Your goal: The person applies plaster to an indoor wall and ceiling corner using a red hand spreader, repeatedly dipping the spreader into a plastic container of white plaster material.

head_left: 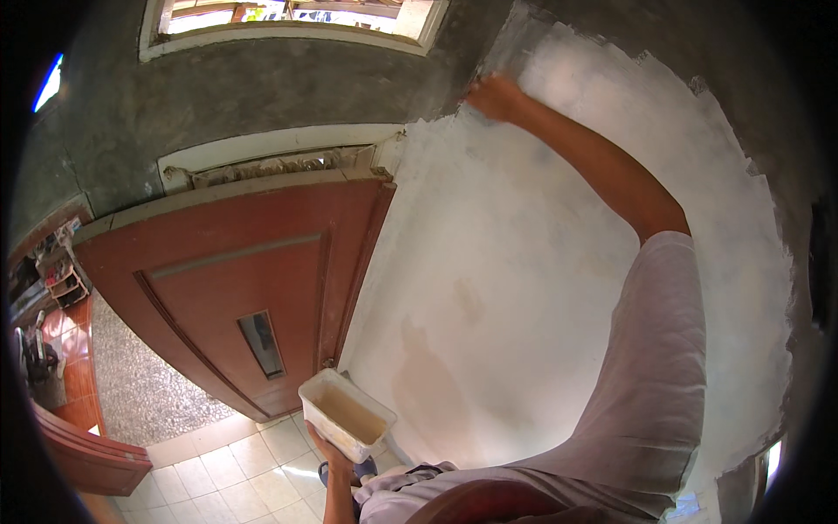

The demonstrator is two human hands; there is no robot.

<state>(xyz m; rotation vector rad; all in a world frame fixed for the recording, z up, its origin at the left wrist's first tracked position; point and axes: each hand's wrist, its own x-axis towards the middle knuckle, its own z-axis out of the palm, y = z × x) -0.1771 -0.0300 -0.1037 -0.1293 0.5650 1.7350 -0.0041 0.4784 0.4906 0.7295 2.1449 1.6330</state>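
Observation:
My left hand [328, 447] grips a white rectangular plastic tub [347, 414] from its near left side. The tub is tilted, and a beige residue coats its inside. My right arm reaches up to the far edge of the whitened wall [524, 297], where it meets the dark grey wall [288, 92] at the corner. My right hand [496, 96] is closed against the surface there, slightly blurred by motion. A speck of red shows by its fingers, but what they hold is hidden.
A reddish-brown panelled door [218, 271] stands open to the left, close to the tub. Above it is a window frame [288, 39]. Pale floor tiles [218, 480] lie below, with a second reddish-brown door leaf [87, 458] at the lower left.

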